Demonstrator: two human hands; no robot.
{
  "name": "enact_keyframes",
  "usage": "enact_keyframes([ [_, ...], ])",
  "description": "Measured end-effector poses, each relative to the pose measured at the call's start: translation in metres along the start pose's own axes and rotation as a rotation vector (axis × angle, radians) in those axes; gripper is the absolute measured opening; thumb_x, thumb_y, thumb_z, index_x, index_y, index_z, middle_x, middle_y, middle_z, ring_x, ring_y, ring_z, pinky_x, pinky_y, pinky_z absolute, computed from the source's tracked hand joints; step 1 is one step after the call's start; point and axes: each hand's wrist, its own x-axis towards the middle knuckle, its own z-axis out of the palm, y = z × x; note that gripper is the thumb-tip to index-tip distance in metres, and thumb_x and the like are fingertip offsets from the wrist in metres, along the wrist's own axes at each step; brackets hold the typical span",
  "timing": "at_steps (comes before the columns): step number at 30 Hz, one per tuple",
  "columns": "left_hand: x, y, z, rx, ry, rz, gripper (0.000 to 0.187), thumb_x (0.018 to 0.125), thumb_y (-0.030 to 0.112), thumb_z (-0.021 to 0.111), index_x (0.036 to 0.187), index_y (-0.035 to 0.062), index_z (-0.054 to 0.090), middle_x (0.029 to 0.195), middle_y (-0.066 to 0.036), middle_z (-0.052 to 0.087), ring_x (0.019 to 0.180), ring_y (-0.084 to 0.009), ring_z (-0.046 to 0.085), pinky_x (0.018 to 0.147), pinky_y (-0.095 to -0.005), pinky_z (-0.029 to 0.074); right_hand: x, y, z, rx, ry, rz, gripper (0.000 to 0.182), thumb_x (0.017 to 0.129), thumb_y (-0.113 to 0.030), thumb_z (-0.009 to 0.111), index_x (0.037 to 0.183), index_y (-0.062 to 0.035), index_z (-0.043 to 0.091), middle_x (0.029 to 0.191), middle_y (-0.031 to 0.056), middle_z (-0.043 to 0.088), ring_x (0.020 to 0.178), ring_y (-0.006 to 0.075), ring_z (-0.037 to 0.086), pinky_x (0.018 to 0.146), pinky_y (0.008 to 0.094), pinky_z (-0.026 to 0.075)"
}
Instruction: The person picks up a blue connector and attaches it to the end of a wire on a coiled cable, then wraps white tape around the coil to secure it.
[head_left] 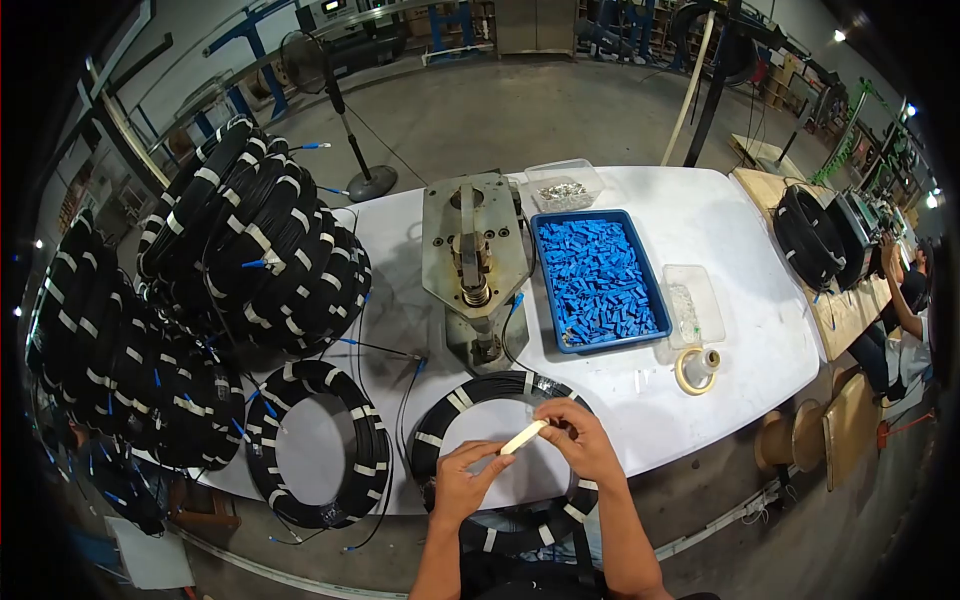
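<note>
A short pale-yellow strip of tape (524,437) is stretched between my two hands, pinched at each end. My left hand (467,480) grips its lower left end, and my right hand (580,438) its upper right end. Beneath them a coil of black cable (432,440) lies at the table's front edge, bound at intervals with white tape bands. Its near part hangs over the edge, partly hidden by my arms. A metal press (475,240) stands just beyond the coil, with a blue-tipped cable end (517,302) beside it.
A second coil (262,450) lies to the left, by tall stacks of taped coils (270,240). Right of the press are a blue tray (540,260) of blue connectors, clear boxes (597,178) and tape rolls (692,372). Another person (905,300) works at the far right table.
</note>
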Motion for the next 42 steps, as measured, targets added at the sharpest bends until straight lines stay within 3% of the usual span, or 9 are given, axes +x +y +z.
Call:
enact_keyframes([
  [3,-0.005,0.001,0.011,0.020,0.078,-0.120,0.023,0.078,0.010,0.084,0.095,-0.0021,0.074,0.082,-0.008,0.073,0.075,-0.0121,0.066,0.072,-0.0256,0.050,0.001,-0.008,0.018,-0.077,0.136,-0.081,0.019,0.087,-0.005,0.071,0.106,-0.0019,0.069,0.108,0.0093,0.064,0.078,0.0160,0.060,0.075,0.0280,0.049],
  [4,-0.006,-0.002,0.015,0.021,0.079,-0.120,0.023,0.078,0.010,0.084,0.095,-0.0021,0.074,0.082,-0.008,0.073,0.075,-0.0121,0.066,0.072,-0.0256,0.050,-0.002,-0.011,0.022,-0.116,0.207,-0.088,0.019,0.086,-0.005,0.071,0.105,-0.0019,0.070,0.107,0.0098,0.064,0.078,0.0172,0.061,0.074,0.0287,0.050],
  [6,-0.008,-0.004,0.022,-0.025,0.183,-0.150,0.021,0.077,0.009,0.084,0.092,-0.0021,0.074,0.082,-0.008,0.073,0.075,-0.0106,0.065,0.071,-0.0251,0.050,-0.009,-0.016,0.027,-0.182,0.162,-0.127,0.023,0.085,-0.005,0.071,0.107,-0.0022,0.070,0.105,0.0122,0.065,0.080,0.0206,0.064,0.074,0.0305,0.052],
  [10,-0.008,0.002,0.024,-0.009,0.205,-0.112,0.019,0.078,0.008,0.083,0.090,-0.0031,0.074,0.080,-0.010,0.072,0.071,-0.0122,0.065,0.067,-0.0260,0.051,-0.021,-0.017,0.037,-0.227,0.159,-0.097,0.025,0.084,-0.004,0.071,0.110,-0.0029,0.071,0.103,0.0137,0.067,0.087,0.0255,0.068,0.077,0.0341,0.054],
  [12,-0.008,0.000,0.023,0.012,0.162,-0.085,0.019,0.077,0.007,0.083,0.090,-0.0034,0.074,0.079,-0.011,0.072,0.069,-0.0124,0.065,0.066,-0.0260,0.051,-0.020,-0.011,0.036,-0.313,0.195,-0.249,0.021,0.083,-0.003,0.072,0.104,-0.0022,0.073,0.097,0.0126,0.070,0.087,0.0266,0.068,0.078,0.0348,0.055],
  [15,-0.009,-0.002,0.024,0.011,0.141,-0.079,0.019,0.077,0.007,0.083,0.090,-0.0035,0.074,0.078,-0.011,0.072,0.070,-0.0132,0.066,0.066,-0.0263,0.051,-0.018,-0.011,0.031,-0.353,0.146,-0.299,0.017,0.082,-0.003,0.074,0.098,-0.0017,0.073,0.094,0.0118,0.071,0.087,0.0271,0.068,0.078,0.0350,0.055],
  [24,-0.018,-0.011,0.028,0.017,0.164,-0.024,0.018,0.077,0.004,0.083,0.090,-0.0035,0.074,0.081,-0.011,0.073,0.073,-0.0126,0.068,0.066,-0.0251,0.051,-0.017,-0.019,0.025,-0.180,0.032,-0.095,0.014,0.083,-0.005,0.074,0.095,0.0012,0.071,0.091,0.0136,0.073,0.079,0.0273,0.071,0.074,0.0327,0.055],
  [36,-0.014,-0.011,0.028,0.012,0.168,-0.023,0.018,0.076,0.004,0.083,0.089,-0.0034,0.074,0.080,-0.010,0.072,0.072,-0.0125,0.067,0.066,-0.0250,0.050,-0.012,-0.011,0.024,-0.230,-0.045,-0.175,0.013,0.085,-0.004,0.072,0.096,0.0007,0.067,0.094,0.0130,0.071,0.082,0.0294,0.070,0.075,0.0342,0.054],
  [42,-0.010,-0.014,0.025,0.004,0.160,-0.013,0.017,0.076,0.005,0.083,0.088,-0.0025,0.073,0.081,-0.010,0.073,0.074,-0.0129,0.068,0.067,-0.0252,0.051,-0.017,-0.017,0.031,-0.200,0.092,-0.122,0.017,0.085,-0.007,0.074,0.100,0.0003,0.069,0.092,0.0129,0.072,0.081,0.0273,0.071,0.072,0.0326,0.055],
])
